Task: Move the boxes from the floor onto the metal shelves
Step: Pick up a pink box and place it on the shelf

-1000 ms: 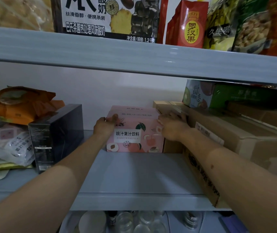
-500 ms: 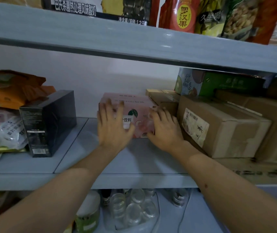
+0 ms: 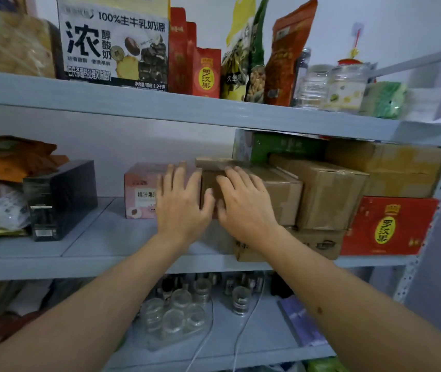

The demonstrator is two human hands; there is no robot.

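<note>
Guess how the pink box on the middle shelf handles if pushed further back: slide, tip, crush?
The pink box probably slides: it sits flat on the smooth metal shelf. Tipping seems unlikely, since it looks wider than tall. It is likely stiff carton, with crisp edges. Weight can't be told.

I see both my forearms bare to the frame edge, no sleeves, no rings or watch; left hand [image 3: 180, 204], right hand [image 3: 246, 208].
</note>
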